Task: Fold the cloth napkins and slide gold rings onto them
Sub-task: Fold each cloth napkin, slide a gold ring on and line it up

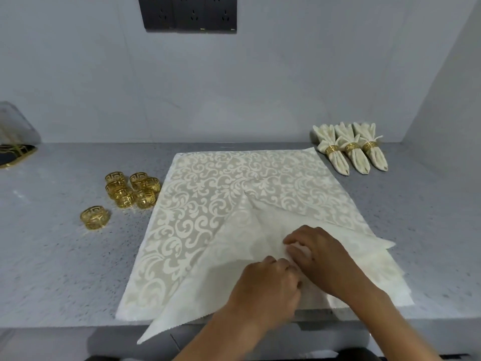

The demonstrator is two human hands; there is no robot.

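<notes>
The top napkin (234,277) lies folded cornerwise on the stack at the counter's (65,256) near edge, and we pinch its middle with left hand (270,285) and right hand (320,256). We should gather even pleats, then reach for the lone gold ring (95,218).

We find no text, label, brand or number that can be read anywhere in this view. The black socket panel (187,13) on the wall carries two tiny pale marks along its lower edge, which may be maker's marks, but they are too small and blurred for us to make out a single letter. The gold rings (131,190) on the grey counter (52,256) show only a cut-out geometric key pattern, and the cream napkin (208,194) bears only woven scrolls, neither of which is writing.
</notes>
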